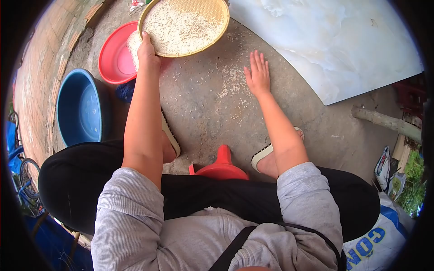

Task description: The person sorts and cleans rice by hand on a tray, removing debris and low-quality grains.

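My left hand (148, 53) grips the near left rim of a round woven winnowing tray (203, 48), thumb on top. Pale rice-like grains (178, 29) cover most of the tray, with bare weave showing at its far side. Under the tray's left edge sits a pink plastic basin (106, 56) with more of the grains, partly hidden by the tray. My right hand (258, 77) is empty, palm down and fingers stretched out, low over the concrete floor. Just left of it lies a scatter of spilled grains (230, 80).
A deep blue tub (88, 108) stands left of my knees. At the upper right is a large marble-patterned sheet (334, 45). A red plastic stool (221, 169) shows between my feet. A wooden pole (389, 121) and a printed sack (373, 239) are on the right.
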Tool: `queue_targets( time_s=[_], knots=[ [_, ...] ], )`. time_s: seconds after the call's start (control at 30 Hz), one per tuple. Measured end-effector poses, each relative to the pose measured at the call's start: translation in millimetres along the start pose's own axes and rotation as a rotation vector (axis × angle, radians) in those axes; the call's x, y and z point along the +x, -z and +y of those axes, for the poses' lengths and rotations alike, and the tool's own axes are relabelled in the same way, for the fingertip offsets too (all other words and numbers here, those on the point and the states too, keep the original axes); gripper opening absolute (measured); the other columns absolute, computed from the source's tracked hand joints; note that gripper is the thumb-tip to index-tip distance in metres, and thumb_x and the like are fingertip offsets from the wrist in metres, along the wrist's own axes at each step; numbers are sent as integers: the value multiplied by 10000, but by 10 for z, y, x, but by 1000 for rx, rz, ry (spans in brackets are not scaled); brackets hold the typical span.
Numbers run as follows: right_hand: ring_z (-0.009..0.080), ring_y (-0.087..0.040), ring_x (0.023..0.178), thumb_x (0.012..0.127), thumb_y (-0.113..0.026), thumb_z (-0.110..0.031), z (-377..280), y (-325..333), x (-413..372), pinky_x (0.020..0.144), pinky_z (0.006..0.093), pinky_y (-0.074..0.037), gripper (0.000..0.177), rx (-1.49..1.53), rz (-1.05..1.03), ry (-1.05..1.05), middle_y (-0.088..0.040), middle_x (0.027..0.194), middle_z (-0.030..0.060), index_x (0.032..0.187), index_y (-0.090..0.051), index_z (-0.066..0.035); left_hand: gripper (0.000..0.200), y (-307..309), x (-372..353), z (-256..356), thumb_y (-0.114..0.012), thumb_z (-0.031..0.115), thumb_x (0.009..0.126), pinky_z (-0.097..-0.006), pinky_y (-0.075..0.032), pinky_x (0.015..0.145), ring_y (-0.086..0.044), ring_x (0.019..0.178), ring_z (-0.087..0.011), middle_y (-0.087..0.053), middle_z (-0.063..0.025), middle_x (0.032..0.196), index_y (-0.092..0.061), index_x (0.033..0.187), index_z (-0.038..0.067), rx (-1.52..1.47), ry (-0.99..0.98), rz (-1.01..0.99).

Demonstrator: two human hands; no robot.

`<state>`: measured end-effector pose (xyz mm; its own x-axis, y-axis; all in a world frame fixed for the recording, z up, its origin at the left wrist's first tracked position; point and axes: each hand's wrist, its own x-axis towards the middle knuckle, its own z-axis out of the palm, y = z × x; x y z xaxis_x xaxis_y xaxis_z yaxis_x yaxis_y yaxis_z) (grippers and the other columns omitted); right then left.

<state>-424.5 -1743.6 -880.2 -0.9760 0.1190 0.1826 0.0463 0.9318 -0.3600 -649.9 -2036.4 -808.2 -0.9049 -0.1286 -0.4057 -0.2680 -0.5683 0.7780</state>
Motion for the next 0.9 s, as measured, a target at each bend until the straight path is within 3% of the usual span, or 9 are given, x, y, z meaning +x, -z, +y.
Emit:
queue_targets(
  time_s=[0.03,0.17,0.27,0.4,0.47,0.6,0.7,0.77,0.9],
  knots=[
    [308,-166,1411,944,-409,-408,122,-32,22,1146,449,-127,608,-31,110,-184,-198,1532,96,1436,-298,-68,443,12,7,-4,-499,301,965,-433,-531,866,-618,1011,-298,-581,-180,1179,-474,1228,-54,1,1,1],
    [340,-151,1409,940,-404,-422,327,-164,-20,1147,450,-114,632,-111,48,-318,-183,1526,156,1432,-295,-41,431,-16,-49,-25,-508,300,961,-423,-526,873,-619,1005,-288,-587,-170,1174,-490,1220,-44,21,-14,24],
    [355,-168,1401,933,-428,-413,83,-204,-50,1145,448,-127,631,-107,37,-128,-207,1503,210,1414,-319,-20,427,-57,-78,-36,-510,304,960,-419,-525,874,-619,1002,-283,-590,-165,1167,-496,1215,-39,24,6,31],
    [342,-216,1389,933,-442,-388,-278,-194,-114,1139,438,-165,595,-24,-14,43,-268,1483,194,1390,-360,-16,435,-9,-19,-118,-515,316,957,-435,-528,861,-618,1001,-284,-591,-163,1159,-493,1217,-33,34,26,-20],
    [321,-280,1366,931,-463,-353,-399,-203,-190,1126,428,-213,555,96,-114,258,-332,1457,169,1362,-397,-10,440,-14,-50,-144,-512,322,957,-445,-530,856,-616,1005,-288,-588,-164,1162,-489,1222,-29,53,53,-8],
    [293,-320,1350,919,-500,-293,-512,-136,-387,1114,423,-248,504,160,-161,317,-378,1437,132,1335,-431,-18,455,-16,-116,-156,-504,340,958,-465,-532,847,-613,1014,-298,-578,-167,1173,-477,1235,-20,57,107,-12],
    [271,-394,1298,887,-557,-185,-498,-92,-567,1069,401,-340,417,209,-153,347,-461,1371,104,1269,-507,-24,460,-3,-127,-168,-501,348,959,-468,-532,850,-614,1014,-300,-573,-170,1180,-475,1236,-18,64,101,-4],
    [263,-521,1131,834,-596,-76,-492,-117,-693,940,366,-458,290,300,-24,299,-574,1187,81,1123,-605,-50,462,16,-131,-182,-502,347,958,-460,-531,851,-615,1011,-296,-577,-169,1174,-472,1239,-18,68,106,-5],
    [267,-570,941,793,-613,-21,-508,-141,-740,809,362,-497,201,343,-37,193,-597,994,75,989,-636,-60,450,87,-101,-270,-503,343,960,-417,-527,852,-622,991,-278,-597,-156,1143,-484,1232,-15,95,104,-17]
  ],
)
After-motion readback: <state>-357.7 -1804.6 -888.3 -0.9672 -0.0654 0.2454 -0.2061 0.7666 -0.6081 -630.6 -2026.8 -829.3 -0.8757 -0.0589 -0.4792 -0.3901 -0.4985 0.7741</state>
